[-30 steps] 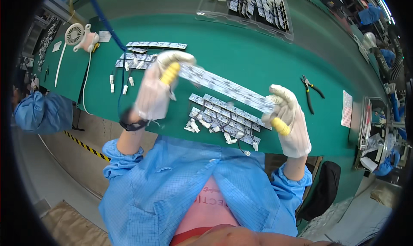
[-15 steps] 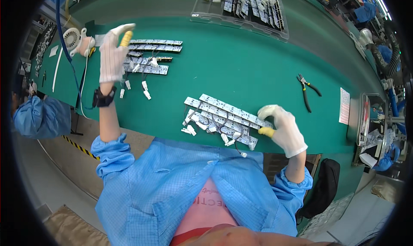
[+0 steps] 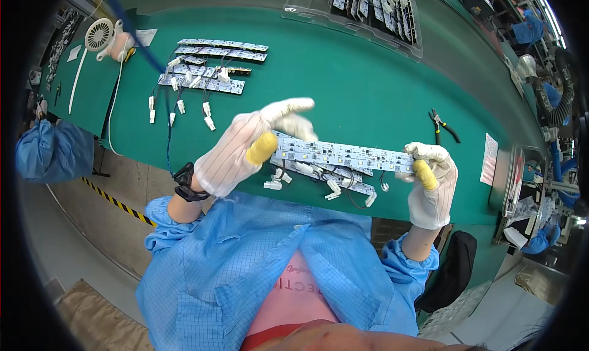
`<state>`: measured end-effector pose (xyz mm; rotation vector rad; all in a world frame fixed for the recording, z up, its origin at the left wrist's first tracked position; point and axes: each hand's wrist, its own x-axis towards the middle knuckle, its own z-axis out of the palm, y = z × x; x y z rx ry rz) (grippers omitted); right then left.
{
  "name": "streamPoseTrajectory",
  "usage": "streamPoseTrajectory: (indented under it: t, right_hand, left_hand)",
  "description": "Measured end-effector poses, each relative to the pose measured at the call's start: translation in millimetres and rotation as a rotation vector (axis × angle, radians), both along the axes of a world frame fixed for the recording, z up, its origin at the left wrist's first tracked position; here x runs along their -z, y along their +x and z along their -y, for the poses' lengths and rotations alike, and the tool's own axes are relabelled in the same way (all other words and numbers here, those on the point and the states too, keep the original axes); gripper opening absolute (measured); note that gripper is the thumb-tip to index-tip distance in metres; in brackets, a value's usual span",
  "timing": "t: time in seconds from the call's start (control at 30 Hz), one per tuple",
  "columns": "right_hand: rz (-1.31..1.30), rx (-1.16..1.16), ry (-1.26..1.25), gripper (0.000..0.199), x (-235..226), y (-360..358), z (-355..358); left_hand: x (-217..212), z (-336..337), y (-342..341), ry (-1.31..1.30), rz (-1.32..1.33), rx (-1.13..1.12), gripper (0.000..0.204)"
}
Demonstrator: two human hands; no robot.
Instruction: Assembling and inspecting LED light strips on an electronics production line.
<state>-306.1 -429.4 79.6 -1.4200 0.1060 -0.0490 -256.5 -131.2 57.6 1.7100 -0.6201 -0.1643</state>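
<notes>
The right hand (image 3: 432, 188) has the strip (image 3: 346, 156) pinched by its right end, yellow thumb in front, held up above the near edge of the counter (image 3: 368, 93)! The left hand (image 3: 242, 150) is at the other end, grip spread wide, index finger stretched out (whether that thumb touches, I can't tell). Just below the strip, partly covered, lies a pile (image 3: 322, 172) with white plugs; a second batch (image 3: 205, 84) sits toward the left end, pliers (image 3: 438, 129) toward the right, a clear tray (image 3: 343, 27) along the far side.

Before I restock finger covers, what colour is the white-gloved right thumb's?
Yellow thumb cover, best seen in the head view.
</notes>
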Motion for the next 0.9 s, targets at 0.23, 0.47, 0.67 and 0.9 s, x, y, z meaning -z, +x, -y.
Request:
streamPoseTrajectory:
  t: [0.23,0.47,0.67,0.9]
  right_hand:
    - [-0.018,-0.241,-0.353,0.019,6,-1,-3]
    - [0.056,-0.057,0.094,0.014,7,2,0]
    - [0.054,0.016,0.105,0.017,10,3,2]
    - [-0.065,0.046,0.099,0.053,-10,1,-6]
  left_hand:
    - [5,-3,-2,-0.026,-0.155,-0.039,0.088]
    - [8,-8,-4,-0.007,-0.143,-0.145,0.085]
    - [-5,4,-10,-0.099,-0.192,-0.113,0.070]
    - [8,-1,-20,0.137,0.040,-0.243,0.053]
